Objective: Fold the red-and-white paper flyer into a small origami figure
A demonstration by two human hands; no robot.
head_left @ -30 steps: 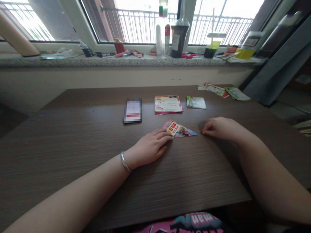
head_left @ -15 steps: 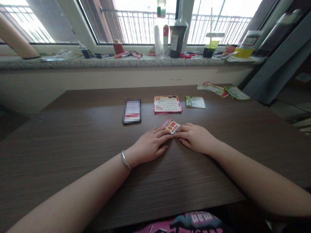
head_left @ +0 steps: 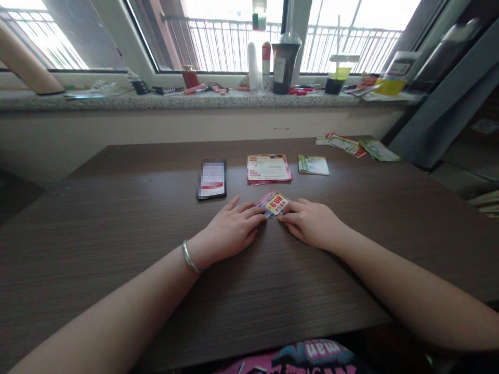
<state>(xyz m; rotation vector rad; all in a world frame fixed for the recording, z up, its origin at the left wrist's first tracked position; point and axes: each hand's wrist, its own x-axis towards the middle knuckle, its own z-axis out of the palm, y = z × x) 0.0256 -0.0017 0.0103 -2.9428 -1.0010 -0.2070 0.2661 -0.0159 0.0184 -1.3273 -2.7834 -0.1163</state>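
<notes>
Left hand (head_left: 233,228) flat on folded paper (head_left: 274,203) | right hand (head_left: 314,222) curled there, grip unclear | phone (head_left: 212,179), cards (head_left: 268,168) beyond

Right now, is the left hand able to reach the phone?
Probably yes: nothing visible stands between the left hand and the phone, though that hand touches the colourful paper.

Colourful paper (head_left: 275,203): your left hand (head_left: 233,227) and right hand (head_left: 315,221) hide parts of it.
Phone screen (head_left: 212,177): blurred to you.
Your shirt (head_left: 302,358): cut off below.
</notes>
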